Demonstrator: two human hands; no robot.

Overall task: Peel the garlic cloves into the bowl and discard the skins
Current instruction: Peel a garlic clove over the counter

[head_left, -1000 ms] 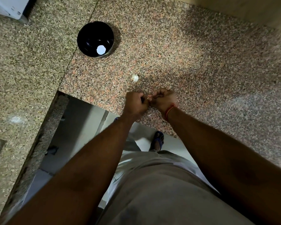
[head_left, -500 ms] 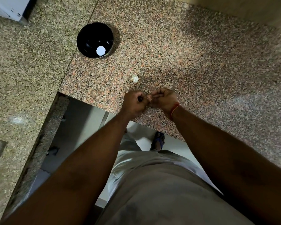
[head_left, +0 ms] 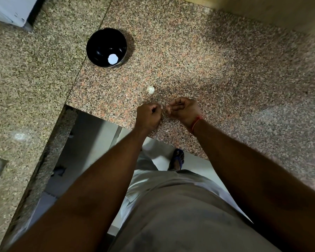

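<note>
My left hand [head_left: 148, 116] and my right hand [head_left: 183, 111] hover close together just above the near edge of the granite counter [head_left: 216, 73], both with fingers curled. Between their fingertips they pinch a small garlic clove [head_left: 168, 109], mostly hidden by the fingers. A white garlic bulb [head_left: 150, 90] lies on the counter just beyond the hands. Farther back to the left stands a black bowl [head_left: 98, 50] with a bright white spot inside near its front wall.
The counter forms an L, with a second slab [head_left: 25, 84] to the left and an open gap [head_left: 91, 142] to the floor in front of me. A white appliance corner [head_left: 11, 10] sits at the far left. A wall runs along the back right.
My hands have drawn slightly apart, leaving a small gap between them where they touched before. Bowl and bulb have not moved.
</note>
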